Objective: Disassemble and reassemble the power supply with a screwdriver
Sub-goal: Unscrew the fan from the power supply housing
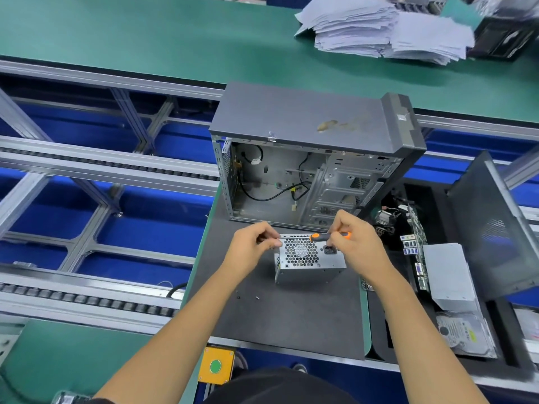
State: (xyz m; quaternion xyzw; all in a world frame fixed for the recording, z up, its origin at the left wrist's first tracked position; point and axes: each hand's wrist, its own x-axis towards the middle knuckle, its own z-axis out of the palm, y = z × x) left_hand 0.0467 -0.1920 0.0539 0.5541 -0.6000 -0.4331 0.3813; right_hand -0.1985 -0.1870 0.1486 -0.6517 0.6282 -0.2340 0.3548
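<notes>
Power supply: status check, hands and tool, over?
Right hand grip on screwdriver, lying level over the power supply. Left hand pinching at the shaft tip. Loose screw on mat nearby; nothing blocking.

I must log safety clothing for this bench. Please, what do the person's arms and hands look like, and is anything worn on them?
Both forearms are bare up to the bottom edge of the picture: no sleeves show. The left hand and the right hand have no gloves. No rings, watch or wrist strap can be seen on them. A dark garment shows at the bottom edge only.
</notes>
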